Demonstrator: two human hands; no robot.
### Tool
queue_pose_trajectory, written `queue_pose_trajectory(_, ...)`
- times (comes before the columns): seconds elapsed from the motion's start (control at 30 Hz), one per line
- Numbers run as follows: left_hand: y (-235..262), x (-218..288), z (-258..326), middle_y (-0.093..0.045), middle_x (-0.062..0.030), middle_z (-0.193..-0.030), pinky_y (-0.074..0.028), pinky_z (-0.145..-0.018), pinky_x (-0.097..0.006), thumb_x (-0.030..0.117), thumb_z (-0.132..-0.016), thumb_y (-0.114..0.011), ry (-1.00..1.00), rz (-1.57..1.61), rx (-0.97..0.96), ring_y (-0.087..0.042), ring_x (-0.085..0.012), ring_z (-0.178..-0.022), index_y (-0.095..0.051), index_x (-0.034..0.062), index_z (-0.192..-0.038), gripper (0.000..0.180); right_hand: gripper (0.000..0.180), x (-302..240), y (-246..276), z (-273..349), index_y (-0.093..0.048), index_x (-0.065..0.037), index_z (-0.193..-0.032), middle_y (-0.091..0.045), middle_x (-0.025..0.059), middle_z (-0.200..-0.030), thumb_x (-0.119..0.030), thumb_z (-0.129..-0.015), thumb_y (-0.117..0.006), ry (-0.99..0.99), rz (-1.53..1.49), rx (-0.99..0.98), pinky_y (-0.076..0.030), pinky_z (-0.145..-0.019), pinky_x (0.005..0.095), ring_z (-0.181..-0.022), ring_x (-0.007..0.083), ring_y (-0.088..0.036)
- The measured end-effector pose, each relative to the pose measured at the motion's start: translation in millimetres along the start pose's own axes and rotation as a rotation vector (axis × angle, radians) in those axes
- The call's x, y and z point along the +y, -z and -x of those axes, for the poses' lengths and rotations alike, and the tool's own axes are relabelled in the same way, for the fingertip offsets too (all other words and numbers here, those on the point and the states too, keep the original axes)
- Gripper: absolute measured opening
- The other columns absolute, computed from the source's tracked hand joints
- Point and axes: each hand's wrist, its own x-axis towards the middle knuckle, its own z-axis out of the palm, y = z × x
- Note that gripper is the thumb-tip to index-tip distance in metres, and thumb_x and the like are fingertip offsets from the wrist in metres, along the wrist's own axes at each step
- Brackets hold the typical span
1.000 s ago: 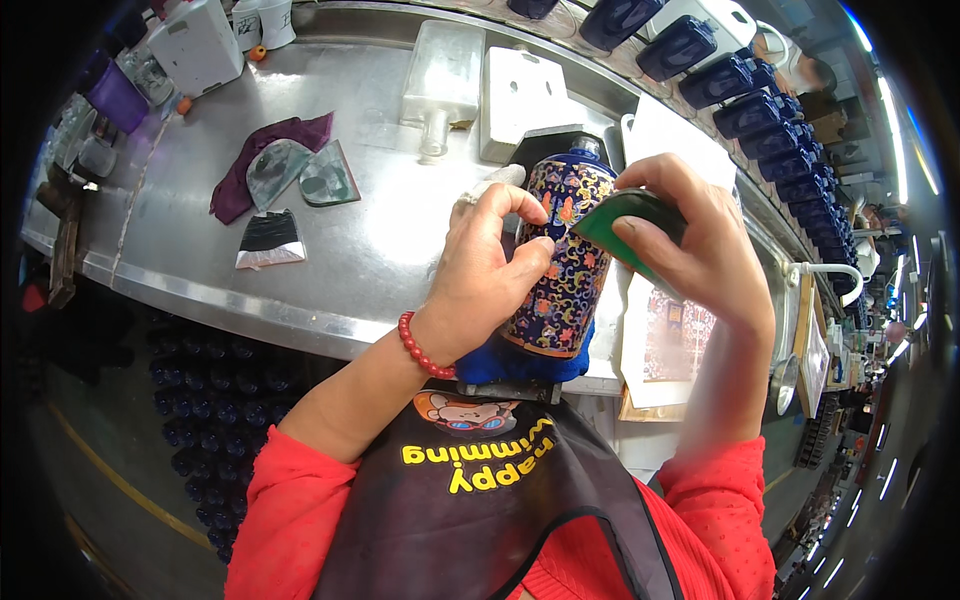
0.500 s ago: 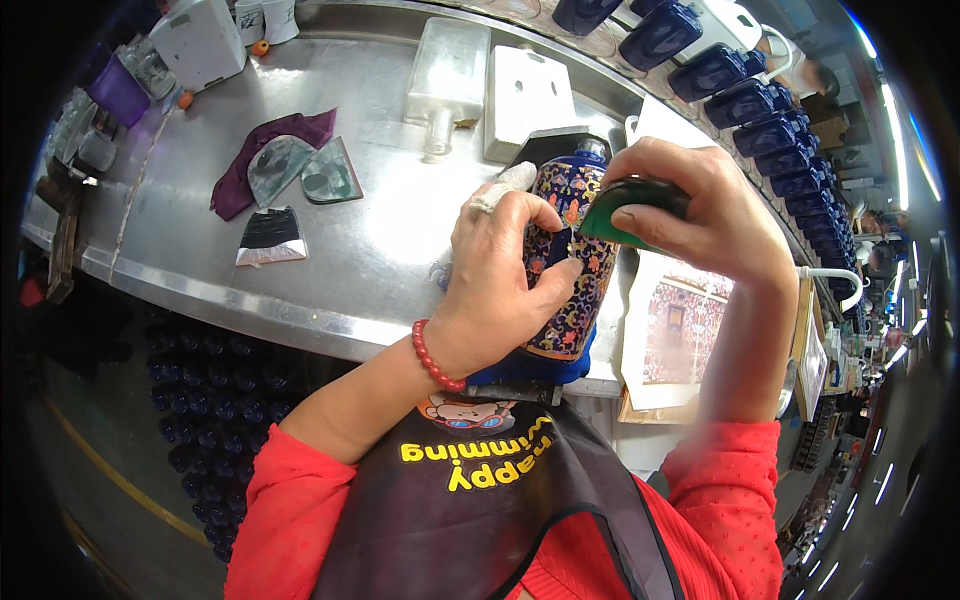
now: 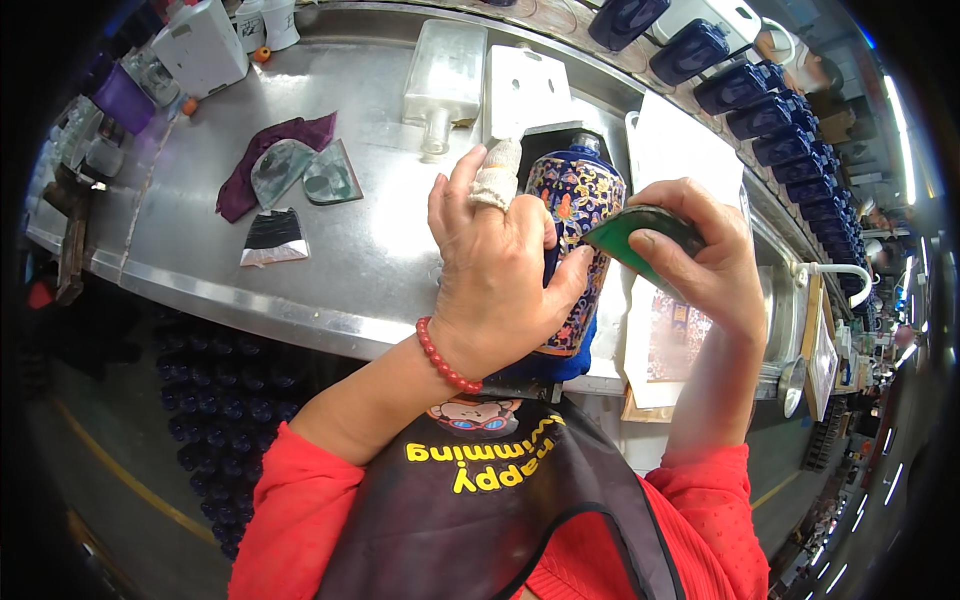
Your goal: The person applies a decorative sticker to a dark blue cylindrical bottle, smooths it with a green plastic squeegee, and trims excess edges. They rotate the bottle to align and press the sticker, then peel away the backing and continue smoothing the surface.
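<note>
My left hand [image 3: 495, 290] wraps around a blue patterned ceramic bottle [image 3: 578, 235], its grip closed on the bottle's body, with a bandaged finger [image 3: 497, 178] raised near the bottle's shoulder. The bottle stands upright at the near edge of the steel counter [image 3: 200, 160], directly in front of my chest, on a blue cloth [image 3: 560, 365]. My right hand [image 3: 705, 265] pinches a dark green pad [image 3: 640, 235] between thumb and fingers, its edge just beside the bottle's right side. A red bead bracelet [image 3: 445, 355] circles my left wrist. Further left on the counter lie a maroon rag [image 3: 265, 165], two greenish pads [image 3: 305, 175] and a small black piece [image 3: 272, 232]. Behind the bottle rest a clear glass flask [image 3: 443, 80] and a white block [image 3: 527, 90]. A row of dark blue boxes [image 3: 740, 85] runs along the far right.
</note>
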Motion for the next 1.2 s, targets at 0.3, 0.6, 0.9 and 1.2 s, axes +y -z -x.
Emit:
queue_pose_trajectory(0.3, -7, -6, -1, -0.062, -0.0255, -0.108, -0.032, -0.111, -0.057, 0.011, -0.078, -0.076, 0.03, 0.236, 0.054, -0.048, -0.0492, -0.126, -0.06, 0.0052, -0.087, 0.019, 0.023, 3, -7, 16, -0.069, 0.001, -0.105, -0.071, 0.0066, -0.09, -0.011, -0.087, -0.078, -0.026, -0.001, 0.079, -0.052, -0.076, 0.0267, -0.082, 0.0138, -0.068)
queue_pose_trajectory(0.6, 1, -9, -3, -0.063, -0.0271, -0.111, -0.036, -0.109, -0.054, 0.009, -0.079, -0.074, 0.053, 0.284, 0.057, -0.05, -0.0486, -0.124, -0.062, 0.0043, -0.086, 0.014, 0.023, 11, -19, 23, -0.07, -0.001, -0.106, -0.072, 0.0078, -0.09, -0.013, -0.088, -0.078, -0.017, -0.098, 0.19, -0.053, -0.071, 0.0271, -0.08, 0.014, -0.069)
queue_pose_trajectory(0.9, 9, -25, -5, -0.067, -0.0173, -0.104, -0.036, -0.108, -0.052, 0.016, -0.086, -0.073, 0.279, 0.523, -0.128, -0.052, -0.0441, -0.12, -0.063, 0.0057, -0.086, 0.014, 0.024, 14, -23, 33, -0.069, 0.0, -0.108, -0.071, 0.0072, -0.089, -0.011, -0.088, -0.077, -0.091, -0.124, 0.245, -0.053, -0.073, 0.0268, -0.081, 0.0138, -0.069)
queue_pose_trajectory(1.2, -1, -19, -2, -0.065, -0.019, -0.108, -0.034, -0.11, -0.052, 0.019, -0.091, -0.072, 0.039, 0.243, 0.043, -0.05, -0.0443, -0.125, -0.061, 0.0054, -0.094, 0.018, 0.025, 20, -37, 47, -0.068, 0.001, -0.109, -0.071, 0.0085, -0.094, -0.011, -0.089, -0.077, -0.207, -0.245, 0.317, -0.053, -0.075, 0.028, -0.082, 0.0148, -0.068)
